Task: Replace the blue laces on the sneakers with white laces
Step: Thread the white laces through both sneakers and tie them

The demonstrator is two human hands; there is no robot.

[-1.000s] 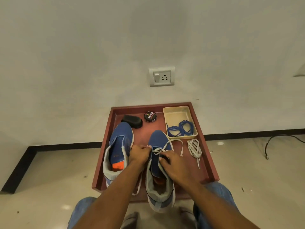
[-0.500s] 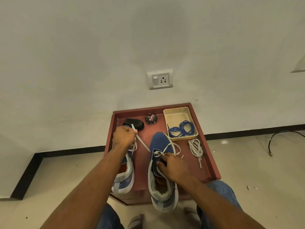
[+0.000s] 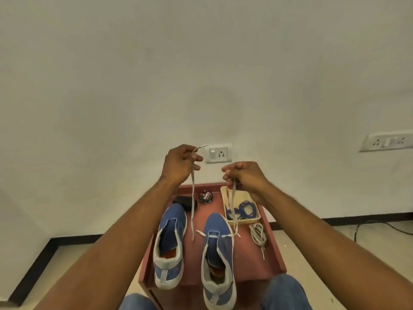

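Left hand [image 3: 181,164] and right hand [image 3: 243,176] each pinched raised white lace [image 3: 192,199] end (first eyelets only); uneven pull risked mismatched lengths on right sneaker [image 3: 218,256].

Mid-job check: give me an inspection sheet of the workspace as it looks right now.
Surface: reddish-brown tray on pale tiled floor.
Job's things: two blue sneakers; right sneaker has white lace through front eyelets; left sneaker unlaced; blue laces in cream dish; spare white lace bundle.
Clutter: round polish tin, black brush.
Grippers: left hand and right hand each pinch a lace end, raised.
Cables: black cable on floor, right.
Surroundings: white wall, two socket plates.
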